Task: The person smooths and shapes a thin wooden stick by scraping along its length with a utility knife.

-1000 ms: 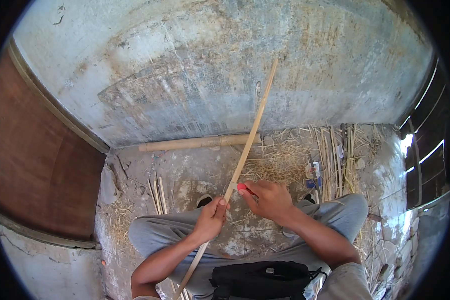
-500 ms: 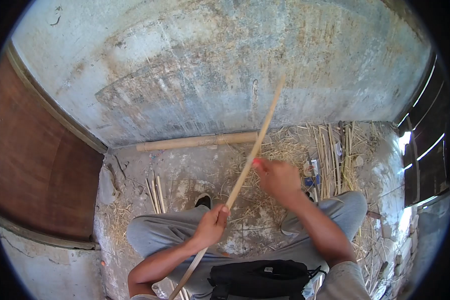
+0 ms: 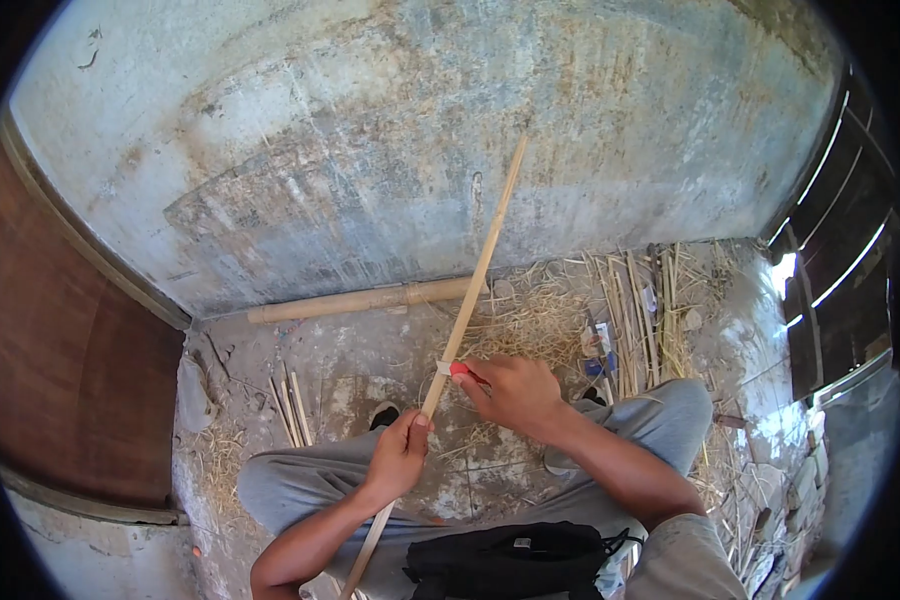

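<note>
A long, pale bamboo strip (image 3: 488, 238) slants up and away from my lap toward the wall. My left hand (image 3: 398, 457) is closed around its lower part, and the tail end runs down past my left thigh. Just above that grip, my right hand (image 3: 515, 390) is closed on a small knife with a red handle (image 3: 459, 369). The knife's short, light blade (image 3: 444, 368) lies across the strip and touches it. My fingers hide most of the handle.
Against the wall (image 3: 370, 150) lies a thick bamboo pole (image 3: 360, 302). Shavings (image 3: 535, 325) and a bundle of strips (image 3: 630, 310) cover the floor at right. Several short sticks (image 3: 290, 405) stand by my left knee. A black bag (image 3: 510, 560) rests in my lap.
My right hand has moved down and left along the bamboo strip, bringing the knife closer to my left hand. The left hand keeps its grip. The whole view has shifted slightly.
</note>
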